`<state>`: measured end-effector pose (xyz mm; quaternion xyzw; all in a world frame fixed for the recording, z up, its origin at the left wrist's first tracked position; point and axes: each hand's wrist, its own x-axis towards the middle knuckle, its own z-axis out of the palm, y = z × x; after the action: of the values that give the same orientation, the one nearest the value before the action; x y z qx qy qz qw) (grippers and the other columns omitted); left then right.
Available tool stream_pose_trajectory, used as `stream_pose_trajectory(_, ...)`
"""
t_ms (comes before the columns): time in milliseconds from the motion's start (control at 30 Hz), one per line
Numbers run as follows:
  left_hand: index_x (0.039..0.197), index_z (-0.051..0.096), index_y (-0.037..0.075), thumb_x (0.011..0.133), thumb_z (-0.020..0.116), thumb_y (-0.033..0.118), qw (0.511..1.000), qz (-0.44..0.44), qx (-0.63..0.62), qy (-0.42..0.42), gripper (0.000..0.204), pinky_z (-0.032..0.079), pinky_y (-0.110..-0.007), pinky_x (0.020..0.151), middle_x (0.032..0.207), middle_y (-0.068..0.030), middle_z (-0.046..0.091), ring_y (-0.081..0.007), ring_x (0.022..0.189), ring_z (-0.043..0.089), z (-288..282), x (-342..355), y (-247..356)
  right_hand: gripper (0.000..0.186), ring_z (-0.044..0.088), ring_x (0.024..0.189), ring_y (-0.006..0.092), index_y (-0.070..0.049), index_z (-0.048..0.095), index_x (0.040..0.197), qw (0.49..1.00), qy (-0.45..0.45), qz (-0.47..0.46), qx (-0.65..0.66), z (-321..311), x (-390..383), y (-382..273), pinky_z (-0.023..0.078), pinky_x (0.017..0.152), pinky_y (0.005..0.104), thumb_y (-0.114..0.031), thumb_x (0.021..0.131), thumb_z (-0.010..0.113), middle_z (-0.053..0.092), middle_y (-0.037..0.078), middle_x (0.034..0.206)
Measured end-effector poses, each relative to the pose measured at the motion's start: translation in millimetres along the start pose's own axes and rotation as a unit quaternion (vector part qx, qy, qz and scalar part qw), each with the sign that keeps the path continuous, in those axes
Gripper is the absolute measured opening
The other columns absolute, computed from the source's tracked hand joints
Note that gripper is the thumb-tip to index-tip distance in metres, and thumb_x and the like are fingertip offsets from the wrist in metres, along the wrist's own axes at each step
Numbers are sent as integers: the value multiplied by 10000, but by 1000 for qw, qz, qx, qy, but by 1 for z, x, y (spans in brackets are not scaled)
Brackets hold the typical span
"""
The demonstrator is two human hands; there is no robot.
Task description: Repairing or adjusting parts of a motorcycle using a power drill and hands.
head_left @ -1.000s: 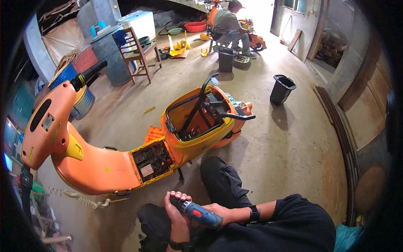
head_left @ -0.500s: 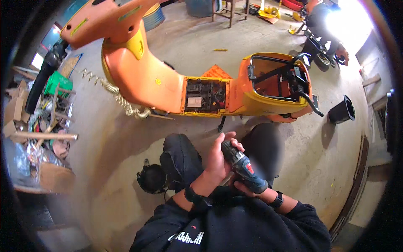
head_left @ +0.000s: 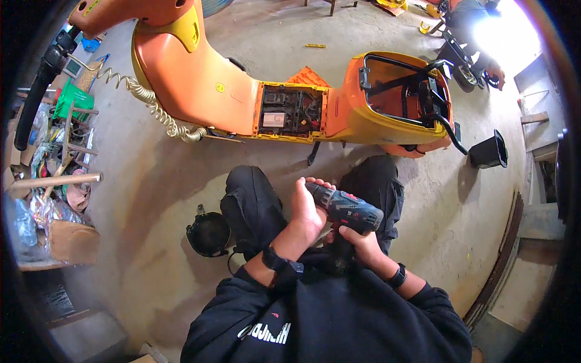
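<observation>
My left hand (head_left: 307, 209) is wrapped round the black chuck end of a blue-and-black cordless drill (head_left: 357, 213). My right hand (head_left: 358, 241) grips the drill's handle, thumb across it, above my lap. Ahead of me stands an orange-and-yellow scooter (head_left: 181, 88) with an open floor compartment (head_left: 290, 111) showing dark parts and a pale box. Its rear body (head_left: 390, 130) has no seat and a dark tube frame over the open bay. A dark, round, hollow object (head_left: 207, 235) lies on the floor beside my left knee.
A coiled pale cable (head_left: 157, 110) hangs by the scooter's front. Clutter of wood, bags and cardboard (head_left: 72, 236) lines the left wall. A black bin (head_left: 487, 151) stands to the right. Long rods (head_left: 496, 266) lie along the right wall. Orange-and-black parts (head_left: 460, 69) are near the bright doorway.
The view has swung down and leftward, shifting the scooter rightward and up, then higher still. The drill has rolled in my hands so its side now faces up and its handle shows.
</observation>
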<state>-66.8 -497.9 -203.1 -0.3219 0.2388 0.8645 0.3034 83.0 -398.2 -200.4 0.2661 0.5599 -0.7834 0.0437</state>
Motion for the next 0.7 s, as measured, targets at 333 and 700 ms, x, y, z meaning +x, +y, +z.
stream_pose_trajectory(333,871,515,81,968,430,256,999,-8,-23,-21,217,514,-459,830,783,-87,561,-251,742,577,-11,3,-2,538,577,1103,184,-19,555,1265,997,40,-50,-47,18,-9,-14,465,984,349,-94,780,774,620,66,1193)
stream_pose_trajectory(700,840,500,124,964,489,261,976,-116,-39,-181,185,485,-403,769,731,-34,502,-195,700,531,-12,0,-1,604,594,1035,182,-59,427,1401,955,-146,-152,-209,10,-12,1,478,927,329,-154,884,724,600,54,1179)
